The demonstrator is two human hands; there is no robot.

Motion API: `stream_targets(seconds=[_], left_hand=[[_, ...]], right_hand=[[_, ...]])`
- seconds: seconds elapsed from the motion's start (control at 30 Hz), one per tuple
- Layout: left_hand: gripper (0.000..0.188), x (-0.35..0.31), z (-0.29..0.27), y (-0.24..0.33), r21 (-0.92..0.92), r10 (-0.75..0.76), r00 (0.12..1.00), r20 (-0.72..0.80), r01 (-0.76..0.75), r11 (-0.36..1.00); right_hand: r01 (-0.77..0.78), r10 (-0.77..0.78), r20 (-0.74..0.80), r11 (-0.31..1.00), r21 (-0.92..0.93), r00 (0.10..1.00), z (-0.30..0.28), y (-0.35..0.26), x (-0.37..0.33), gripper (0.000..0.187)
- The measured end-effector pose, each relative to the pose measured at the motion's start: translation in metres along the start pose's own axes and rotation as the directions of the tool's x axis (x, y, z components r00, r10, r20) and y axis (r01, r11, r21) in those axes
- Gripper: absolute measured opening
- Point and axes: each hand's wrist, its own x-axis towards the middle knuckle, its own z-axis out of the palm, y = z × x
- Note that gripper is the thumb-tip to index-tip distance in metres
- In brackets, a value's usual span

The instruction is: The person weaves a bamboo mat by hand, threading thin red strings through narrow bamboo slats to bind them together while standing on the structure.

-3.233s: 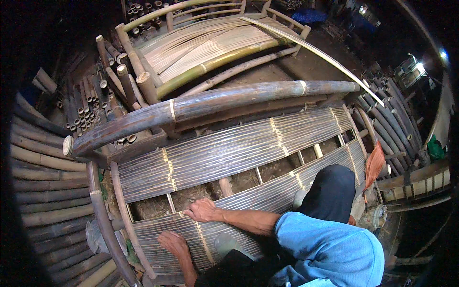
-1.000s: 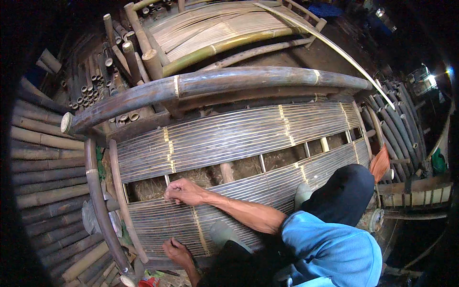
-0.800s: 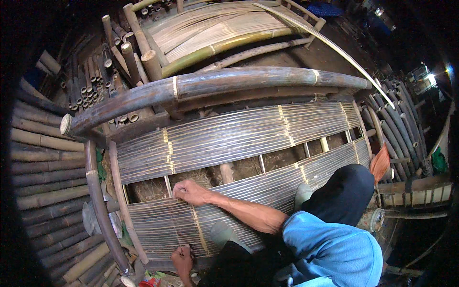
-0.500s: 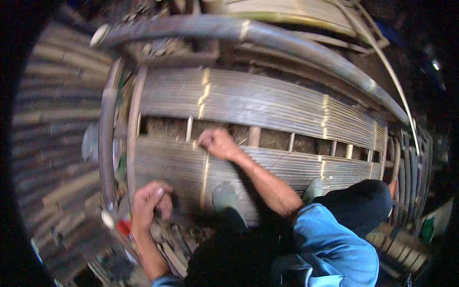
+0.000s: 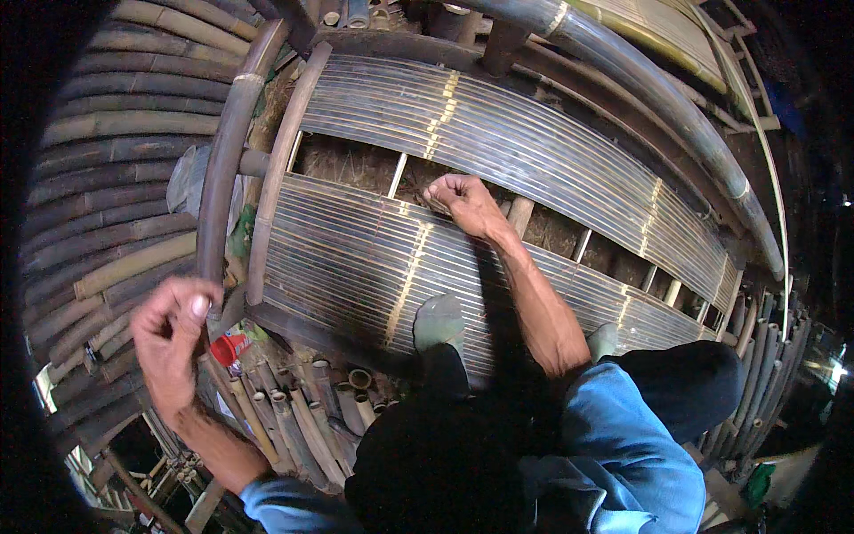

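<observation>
A bamboo frame holds two panels of dark slats, a far panel (image 5: pixel 551 160) and a near panel (image 5: pixel 342 240), with pale stitched bands across them. My right hand (image 5: pixel 467 206) is closed in a pinch above the near panel's far edge, by the gap between the panels. Whatever its fingertips hold is too small to make out. To the left, my left hand (image 5: pixel 171 334) is raised beside the frame's left pole (image 5: pixel 227 160). Its thumb presses against the curled fingers, and I cannot see what is between them.
Bamboo poles (image 5: pixel 133 151) lie side by side on the left. A red cup-like container (image 5: pixel 229 347) and cut bamboo tubes (image 5: pixel 302 427) are below the frame. A thick bamboo rail (image 5: pixel 640 107) curves along the far side. My feet rest on the near panel.
My left hand has moved left and slightly up, away from the near panel to beyond the left pole. My right hand stays pinched near the gap, while the whole view has shifted.
</observation>
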Motion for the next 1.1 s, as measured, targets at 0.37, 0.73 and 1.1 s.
stream_targets(seconds=[0.37, 0.73, 1.1], left_hand=[[0.051, 0.157, 0.074, 0.064, 0.39, 0.471, 0.869, 0.15, -0.489, 0.78], [0.062, 0.189, 0.245, -0.18, 0.797, 0.13, 0.963, 0.236, -0.268, 0.541], [0.051, 0.169, 0.216, -0.072, -0.855, 0.373, 0.827, 0.42, 0.224, 0.467]], right_hand=[[-0.077, 0.077, 0.018, 0.906, 0.416, 0.997, -0.037, -0.056, -0.026, 0.023], [0.532, -0.385, -0.368, 0.642, 0.552, 0.846, -0.15, -0.159, -0.104, 0.016], [0.005, 0.002, -0.144, 0.999, 0.049, 0.99, -0.055, -0.04, -0.042, 0.03]])
